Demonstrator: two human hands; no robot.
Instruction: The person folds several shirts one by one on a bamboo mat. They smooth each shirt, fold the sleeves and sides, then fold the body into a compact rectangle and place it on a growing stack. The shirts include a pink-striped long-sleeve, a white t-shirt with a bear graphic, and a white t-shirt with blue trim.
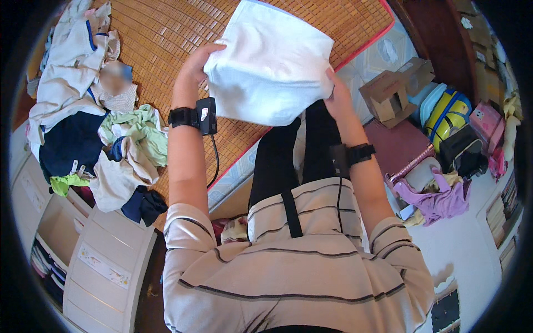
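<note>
A white cloth (270, 66), perhaps a folded garment, is stretched between my two hands above the edge of a bamboo mat (154, 37) with red trim. My left hand (200, 62) grips the cloth's left edge, thumb on top and the other fingers partly hidden. At the cloth's lower right corner, my right hand (337, 93) pinches it near the edge. Both wrists wear black straps with small devices and cables. The underside of the cloth is hidden.
On the left, white garments (66, 70), a dark navy garment (73, 143) and a light green garment (137, 133) lie piled beside a drawer cabinet (102, 266). To the right stand an opened cardboard box (385, 95), a yellow and blue bag (449, 114) and a purple garment (437, 195).
</note>
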